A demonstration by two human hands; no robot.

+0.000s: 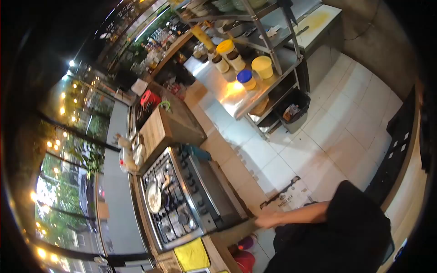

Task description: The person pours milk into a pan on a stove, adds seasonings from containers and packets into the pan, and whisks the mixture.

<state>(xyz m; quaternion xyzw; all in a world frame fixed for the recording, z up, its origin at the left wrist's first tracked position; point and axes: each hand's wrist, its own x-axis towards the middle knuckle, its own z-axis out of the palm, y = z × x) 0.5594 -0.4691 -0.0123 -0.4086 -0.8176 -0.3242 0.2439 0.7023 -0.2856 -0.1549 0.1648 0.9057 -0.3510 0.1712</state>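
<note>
My right hand [269, 218] reaches out from a black sleeve at the lower right, near the front corner of the counter beside the stove. Its fingers look blurred and bunched, and I cannot make out whether they hold anything. My left hand is out of view. On the gas stove [189, 201], a light-coloured pan [154, 201] sits on a burner with a utensil in it. A yellow cloth [191, 255] lies on the wooden counter next to the stove.
A metal table [218, 93] bears a blue-lidded tub [246, 79], a yellow tub [262, 67] and other containers. Below its right end stands a black bin [292, 109]. A wooden block [154, 132] adjoins the stove. A printed mat [291, 196] lies on the tiled floor.
</note>
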